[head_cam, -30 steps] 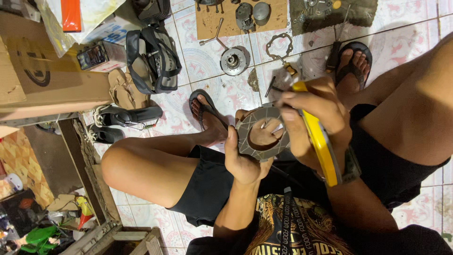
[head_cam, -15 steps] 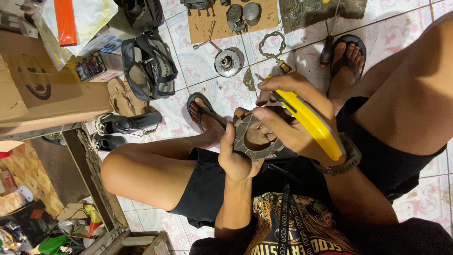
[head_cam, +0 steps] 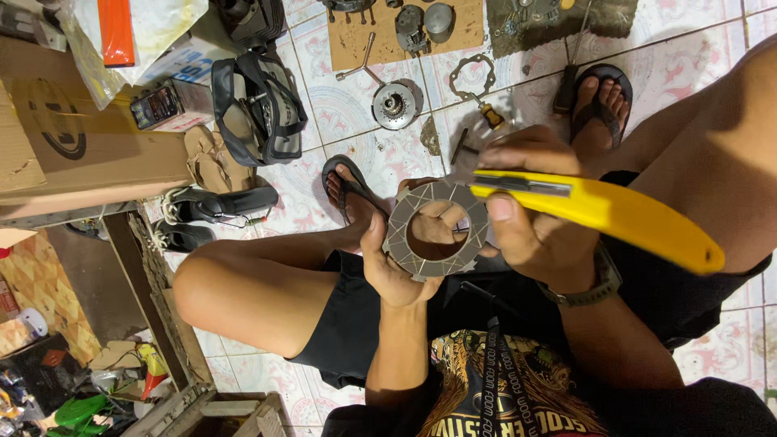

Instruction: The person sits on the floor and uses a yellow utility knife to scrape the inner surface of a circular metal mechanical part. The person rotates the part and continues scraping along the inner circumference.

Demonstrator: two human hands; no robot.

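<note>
Ring-shaped grey friction plate (head_cam: pixel 437 231) was held upright over the lap, pinched at its rim by the left hand (head_cam: pixel 396 267), so the yellow utility knife (head_cam: pixel 599 210) gripped in the right hand (head_cam: pixel 526 218) could meet its face.

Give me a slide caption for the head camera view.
Left hand holds a grey ring-shaped disc; right hand grips a yellow utility knife.

A patterned tiled floor (head_cam: pixel 340 105) carries everything. At the far side lies a cardboard sheet (head_cam: pixel 356 40) with metal engine parts on it, a round geared part (head_cam: pixel 394 103) just near of it, and a thin gasket (head_cam: pixel 472 77) (ring-shaped) to its right. Sandals (head_cam: pixel 206 158) and a black bag (head_cam: pixel 255 105) lie left.
</note>
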